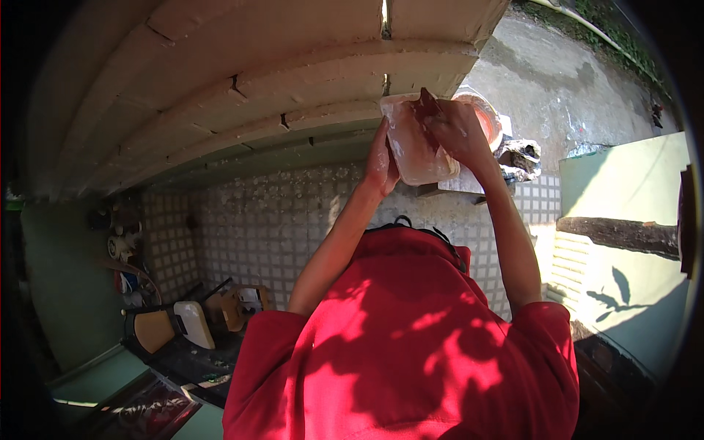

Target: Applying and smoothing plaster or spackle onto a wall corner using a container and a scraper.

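Out in front of me, my left hand [380, 159] grips the left side of a whitish, rectangular plastic tub [411, 158] with rounded corners, smeared pale inside. My right hand [462, 128] is closed over the tub's right part, its fingers around a dark red, pointed piece [425, 106] whose kind I cannot make out. The piece lies over the tub's inner face, and its lower end is hidden by the fingers. Just beyond the right hand stands a round bucket [497, 126] with orange-red contents, partly covered by that hand.
Crumpled black-and-white wrapping [519, 160] lies right of the bucket, near a low wooden stand [463, 181]. A large beige corrugated panel [293, 70] spans the upper left. Tiled floor [271, 220] stretches below. Chairs [192, 323] and a cardboard box [246, 304] stand lower left.
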`<action>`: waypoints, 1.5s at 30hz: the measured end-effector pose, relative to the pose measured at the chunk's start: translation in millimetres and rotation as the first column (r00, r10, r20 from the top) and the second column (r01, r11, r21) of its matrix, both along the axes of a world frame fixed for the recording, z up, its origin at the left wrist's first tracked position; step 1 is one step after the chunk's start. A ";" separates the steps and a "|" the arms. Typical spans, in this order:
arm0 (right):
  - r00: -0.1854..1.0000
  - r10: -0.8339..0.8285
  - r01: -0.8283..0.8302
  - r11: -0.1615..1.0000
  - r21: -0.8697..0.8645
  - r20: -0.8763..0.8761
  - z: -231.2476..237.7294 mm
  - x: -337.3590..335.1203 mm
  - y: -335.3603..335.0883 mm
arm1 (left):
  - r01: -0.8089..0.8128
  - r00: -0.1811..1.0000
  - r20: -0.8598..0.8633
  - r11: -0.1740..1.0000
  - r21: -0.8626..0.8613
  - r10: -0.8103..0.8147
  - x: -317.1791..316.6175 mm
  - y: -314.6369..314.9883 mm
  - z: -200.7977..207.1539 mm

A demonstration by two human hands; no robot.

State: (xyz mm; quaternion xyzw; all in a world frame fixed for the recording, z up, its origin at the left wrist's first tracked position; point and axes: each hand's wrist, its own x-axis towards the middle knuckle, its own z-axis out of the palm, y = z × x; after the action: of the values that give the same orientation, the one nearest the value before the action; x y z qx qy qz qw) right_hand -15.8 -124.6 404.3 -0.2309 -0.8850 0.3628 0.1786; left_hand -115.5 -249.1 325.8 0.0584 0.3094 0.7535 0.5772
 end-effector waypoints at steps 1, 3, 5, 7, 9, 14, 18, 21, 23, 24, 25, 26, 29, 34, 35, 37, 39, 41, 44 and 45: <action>1.000 0.000 0.002 0.997 -0.075 0.020 -8.0 0.9 4.7 | 0.013 1.000 -0.006 1.000 -0.013 -0.013 -0.1 2.1 -0.9; 1.000 -0.005 0.006 0.993 -0.116 0.010 -8.4 3.8 11.0 | 0.037 0.999 -0.023 0.999 0.026 -0.036 -0.7 4.8 2.8; 0.997 -0.070 0.059 0.971 -0.231 -0.039 -5.4 5.0 14.8 | 0.058 0.998 -0.029 0.997 0.051 -0.057 -2.9 8.4 7.3; 0.995 -0.097 0.089 0.978 -0.189 -0.033 7.0 8.1 20.1 | 0.059 0.998 0.015 0.998 0.029 -0.060 -5.9 12.5 15.0; 0.990 -0.100 0.083 0.982 -0.170 -0.096 18.6 10.1 21.5 | 0.067 0.998 0.012 0.997 0.035 -0.067 -9.1 17.6 18.0; 0.986 -0.100 0.086 0.991 -0.105 -0.132 61.4 28.1 15.6 | 0.069 0.996 -0.052 0.998 -0.015 -0.069 -4.0 26.1 48.7; 0.961 -0.128 0.102 0.988 -0.116 -0.246 75.1 38.0 13.8 | 0.029 0.993 -0.112 1.000 0.007 -0.028 -8.8 38.0 55.0; 0.921 -0.176 0.147 0.983 -0.110 -0.349 77.6 40.5 22.3 | 0.021 0.989 -0.146 1.000 0.005 -0.020 -13.9 47.1 69.2; 0.882 -0.231 0.182 0.971 -0.157 -0.410 78.4 41.7 20.9 | 0.020 0.988 -0.155 0.999 0.047 -0.012 -14.8 55.0 76.3; 0.854 -0.258 0.179 0.961 -0.211 -0.452 82.0 41.1 19.7 | -0.001 0.986 -0.166 0.999 0.055 0.010 -15.3 57.8 84.5; 0.853 -0.257 0.177 0.961 -0.213 -0.454 87.3 40.3 24.1 | -0.023 0.984 -0.176 0.998 0.060 0.033 -16.4 61.3 91.9; 0.861 -0.249 0.187 0.966 -0.178 -0.445 92.6 40.6 26.3 | -0.033 0.984 -0.171 0.998 0.046 0.040 -16.6 61.1 96.5; 0.807 -0.264 0.150 0.957 -0.248 -0.528 95.4 36.9 31.3 | -0.028 0.976 -0.216 0.999 0.047 0.038 -24.1 73.3 108.5; 0.793 -0.338 0.203 0.931 -0.302 -0.507 99.9 33.6 40.7 | -0.075 0.962 -0.257 0.995 0.060 0.088 -20.4 84.2 120.8; 0.794 -0.335 0.199 0.932 -0.303 -0.507 100.4 34.4 42.6 | -0.079 0.962 -0.257 0.995 0.059 0.092 -20.6 86.0 119.4; 0.738 -0.383 0.180 0.905 -0.386 -0.555 103.2 35.9 47.3 | -0.098 0.966 -0.237 0.995 0.033 0.103 -21.7 90.2 118.5; 0.711 -0.394 0.147 0.893 -0.424 -0.583 106.4 37.2 49.4 | -0.091 0.965 -0.245 0.995 0.037 0.097 -21.0 92.3 119.2; 0.715 -0.388 0.168 0.903 -0.395 -0.582 110.1 38.9 56.0 | -0.079 0.963 -0.253 0.996 0.043 0.087 -19.0 96.5 123.6; 0.689 -0.372 0.119 0.904 -0.410 -0.622 121.8 39.6 59.2 | -0.063 0.965 -0.251 0.997 0.036 0.070 -13.3 108.4 133.2; 0.672 -0.373 0.100 0.902 -0.420 -0.640 126.8 38.4 60.6 | -0.073 0.973 -0.218 0.997 0.032 0.078 -11.9 112.0 133.1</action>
State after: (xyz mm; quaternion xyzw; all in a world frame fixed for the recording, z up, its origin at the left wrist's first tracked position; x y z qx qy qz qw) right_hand 22.6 -63.9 531.1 -0.2167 -0.6303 0.5477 0.5057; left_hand -127.4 -137.2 459.0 0.1362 0.3640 0.7675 0.5097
